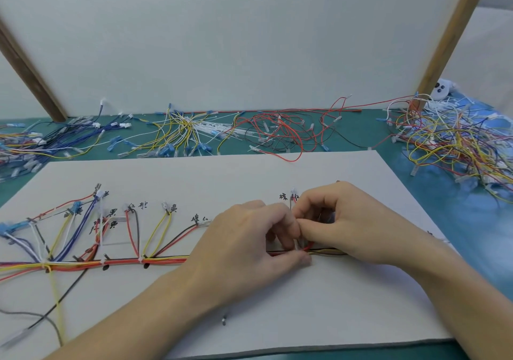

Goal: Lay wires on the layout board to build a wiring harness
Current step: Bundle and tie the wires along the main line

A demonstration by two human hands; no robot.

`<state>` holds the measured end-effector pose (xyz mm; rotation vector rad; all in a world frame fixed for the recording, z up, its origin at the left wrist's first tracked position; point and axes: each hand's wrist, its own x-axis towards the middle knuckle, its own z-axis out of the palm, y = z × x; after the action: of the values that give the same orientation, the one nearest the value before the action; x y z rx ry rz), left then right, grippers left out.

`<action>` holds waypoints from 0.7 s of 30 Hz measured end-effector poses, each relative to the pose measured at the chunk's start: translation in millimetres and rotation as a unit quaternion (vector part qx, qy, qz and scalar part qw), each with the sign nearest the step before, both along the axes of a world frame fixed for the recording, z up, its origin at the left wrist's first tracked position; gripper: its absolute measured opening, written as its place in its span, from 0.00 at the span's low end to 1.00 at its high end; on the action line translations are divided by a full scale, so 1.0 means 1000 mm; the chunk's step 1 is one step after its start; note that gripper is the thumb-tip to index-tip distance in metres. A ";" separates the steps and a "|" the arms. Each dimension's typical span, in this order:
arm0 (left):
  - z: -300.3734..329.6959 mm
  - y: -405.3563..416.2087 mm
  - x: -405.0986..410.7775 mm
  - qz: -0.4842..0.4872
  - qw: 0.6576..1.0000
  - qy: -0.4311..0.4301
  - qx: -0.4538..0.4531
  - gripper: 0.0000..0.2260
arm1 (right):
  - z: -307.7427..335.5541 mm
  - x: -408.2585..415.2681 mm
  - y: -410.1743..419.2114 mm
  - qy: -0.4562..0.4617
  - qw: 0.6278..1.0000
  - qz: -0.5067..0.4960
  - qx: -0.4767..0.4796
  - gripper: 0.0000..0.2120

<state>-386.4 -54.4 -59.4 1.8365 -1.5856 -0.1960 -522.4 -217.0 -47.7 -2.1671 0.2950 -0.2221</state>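
Observation:
A white layout board point(249, 304) with handwritten labels lies flat in front of me. Along it runs a bundled trunk of red, yellow and orange wires point(125, 262), with coloured branches rising to labelled pegs on the left. My left hand point(244, 246) and my right hand point(341, 226) meet at the trunk right of centre. Both pinch a white cable tie point(297, 244) around the red and brown wires there. A brown and red branch point(293, 197) rises just above the fingers. The fingertips hide the tie's head.
Loose wire piles lie along the board's far edge: blue wires point(83, 132), yellow and white wires point(183, 129), red and black wires point(280, 132). A mixed tangle point(455, 143) sits on the right. A small peg point(224, 319) stands on the near part of the board. A white panel with wooden legs stands behind.

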 end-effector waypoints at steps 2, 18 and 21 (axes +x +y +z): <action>0.000 -0.001 0.000 0.003 1.000 0.016 0.002 0.11 | 0.000 0.000 -0.001 0.001 1.000 0.000 0.005 0.06; 0.000 0.003 0.001 0.046 0.999 0.027 -0.007 0.09 | 0.003 -0.004 -0.009 0.015 0.998 0.020 0.049 0.04; 0.000 0.003 0.000 0.035 0.999 0.010 -0.008 0.08 | 0.005 -0.005 -0.010 0.025 0.998 0.027 0.060 0.06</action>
<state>-385.9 -51.7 -59.5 1.8679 -1.5026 -0.1689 -527.4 -226.8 -42.8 -2.0606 0.2722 -0.1166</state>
